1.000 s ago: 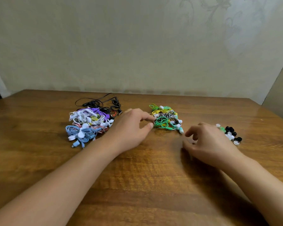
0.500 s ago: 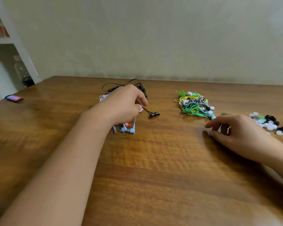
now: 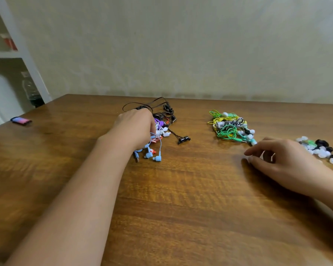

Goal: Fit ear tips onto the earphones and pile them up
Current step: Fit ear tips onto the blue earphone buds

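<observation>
A tangle of blue, white, purple, red and black earphones (image 3: 158,131) lies left of centre on the wooden table (image 3: 181,198). My left hand (image 3: 135,129) rests on top of this tangle, fingers curled into the cables; what it grips is hidden. A second pile of green, yellow and striped earphones (image 3: 229,126) sits to the right. Loose white, black and green ear tips (image 3: 319,148) lie at the far right. My right hand (image 3: 283,162) rests on the table between that pile and the ear tips, fingers loosely curled and apart, holding nothing that I can see.
A small pink and blue object (image 3: 21,120) lies near the table's far left edge. White shelving (image 3: 13,54) with a bottle stands beyond the left corner. A plain wall runs behind the table.
My left hand moved from the green pile leftward onto the blue and white tangle and sank into its cables. The camera turned left. My right hand barely shifted.
</observation>
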